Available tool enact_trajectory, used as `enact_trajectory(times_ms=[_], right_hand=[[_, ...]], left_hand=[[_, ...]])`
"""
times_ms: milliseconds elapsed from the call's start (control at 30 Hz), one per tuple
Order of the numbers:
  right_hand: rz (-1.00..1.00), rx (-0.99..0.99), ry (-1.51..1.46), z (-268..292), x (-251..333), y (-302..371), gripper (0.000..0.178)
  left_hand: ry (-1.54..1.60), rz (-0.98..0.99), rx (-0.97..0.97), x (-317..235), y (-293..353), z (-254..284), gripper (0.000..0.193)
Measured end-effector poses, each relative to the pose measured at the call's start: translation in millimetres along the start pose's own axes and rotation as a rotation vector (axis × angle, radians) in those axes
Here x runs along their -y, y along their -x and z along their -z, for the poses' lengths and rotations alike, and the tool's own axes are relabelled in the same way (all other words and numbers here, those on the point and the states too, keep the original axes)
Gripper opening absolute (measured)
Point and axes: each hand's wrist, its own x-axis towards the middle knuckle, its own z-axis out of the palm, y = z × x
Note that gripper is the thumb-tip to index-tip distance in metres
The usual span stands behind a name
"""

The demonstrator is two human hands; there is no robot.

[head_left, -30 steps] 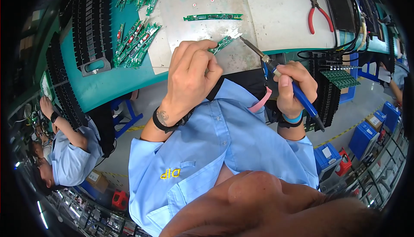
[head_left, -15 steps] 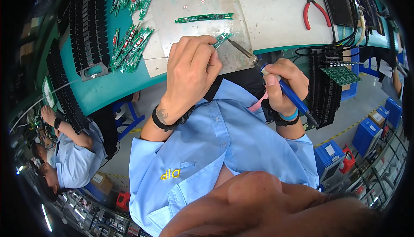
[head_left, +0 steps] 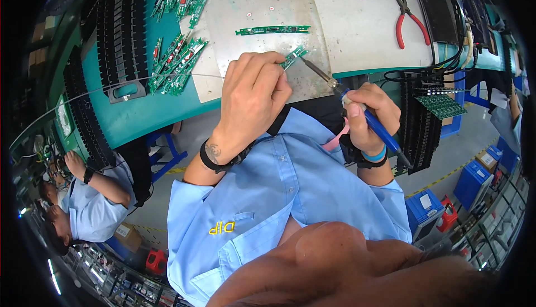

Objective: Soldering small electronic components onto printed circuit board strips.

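While the left hand pinches the near end of a narrow green board in its fingertips, the right hand grips a blue iron like a pen. The board slants up to the right over a pale sheet on the desk, and the iron's tip is at its free end; whether they touch, I cannot tell. A thin wire runs from the left toward the left hand. Just beyond the held board, a second board lies crosswise on the sheet. Two heaps of similar boards lie to the left, beside a black rack. Red-handled pliers lie to the right, their jaws parted.
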Motion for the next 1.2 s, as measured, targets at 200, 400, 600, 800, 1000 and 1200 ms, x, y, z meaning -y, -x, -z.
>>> enact_trajectory(times_ms=[200,400,600,800,1000,1200], right_hand=[[-0.03,-0.055,0.065,9,1,2,0.017],[-0.023,-0.121,0.062,10,1,6,0.018],[-0.052,-0.212,-0.003,8,-3,8,0.022],[-0.004,-0.228,-0.065,-6,-7,-1,0.029],[0.027,-0.194,-0.168,-28,-1,-6,0.029],[-0.006,-0.174,-0.151,-30,0,-4,0.029]], left_hand=[[-0.2,0.043,-0.122,16,-8,18,0.021],[-0.228,0.127,0.107,-12,-10,17,0.024],[-0.078,0.096,0.124,-1,0,12,0.021],[0.939,0.559,0.137,-3,5,31,0.026],[1.834,0.762,0.216,34,14,37,0.03],[2.166,0.755,0.224,42,19,32,0.03]])
